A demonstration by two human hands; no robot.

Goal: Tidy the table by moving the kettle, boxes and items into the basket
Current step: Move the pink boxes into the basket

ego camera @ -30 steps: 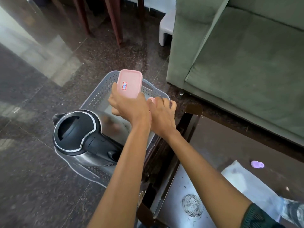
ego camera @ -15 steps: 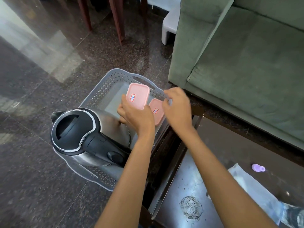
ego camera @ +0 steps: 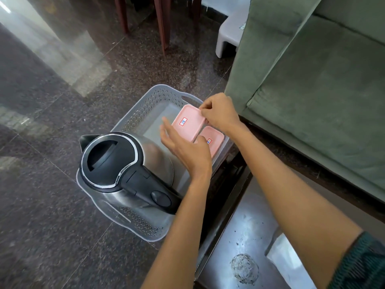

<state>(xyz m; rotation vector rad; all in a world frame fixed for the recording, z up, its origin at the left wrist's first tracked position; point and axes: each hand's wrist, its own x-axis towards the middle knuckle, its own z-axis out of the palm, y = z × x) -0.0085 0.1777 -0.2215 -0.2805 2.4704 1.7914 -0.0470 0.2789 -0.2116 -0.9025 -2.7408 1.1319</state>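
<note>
Dark speckled stone floor, green sofa [ego camera: 325, 97] at upper right; grey perforated basket [ego camera: 145, 105] at centre frame holding steel kettle [ego camera: 123, 163] at its near end and two pink boxes at its far right. Step judged: seating upper pink box [ego camera: 188, 123], partly overlapping lower pink box [ego camera: 215, 140]; right hand [ego camera: 220, 113] pinches its far edge, left hand [ego camera: 185, 149] open, fingers spread beside it. Next calls for release and return to table [ego camera: 245, 236]; table cut off, remaining items unclear.

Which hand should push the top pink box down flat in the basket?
Probably the right hand: its fingers already pinch the far edge of the top pink box. The left hand is open beside it.
</note>
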